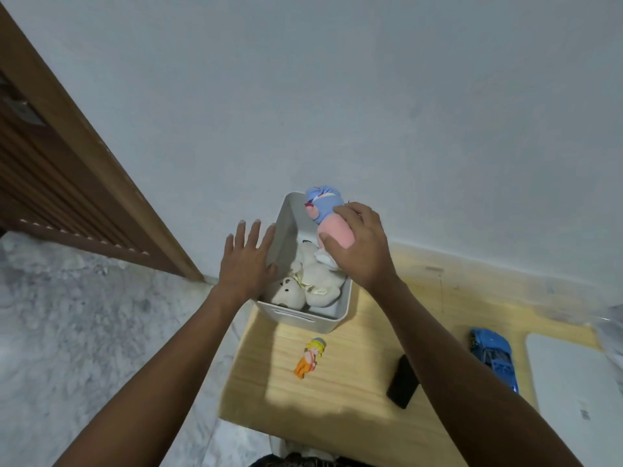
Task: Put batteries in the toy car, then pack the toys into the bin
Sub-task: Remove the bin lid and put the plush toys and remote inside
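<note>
Over the bin (332, 323), where a white teddy (313, 281) already lies, the right hand (360, 246) grips a pink doll (332, 232) while the left hand (247, 261), fingers spread, steadies its rim; the small figure (310, 357) and blue toy car (494, 357) remain on the table (354, 399), apparently unpacked.

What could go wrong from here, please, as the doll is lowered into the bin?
1. The white teddy bear already fills much of the bin, so the pink and blue doll held by the right hand may sit proud or tip out.
2. The bin stands at the table's corner; the open left hand on its side could nudge it off.
3. The blue toy car and small orange figure lie near the forearms and might be swept aside.
</note>
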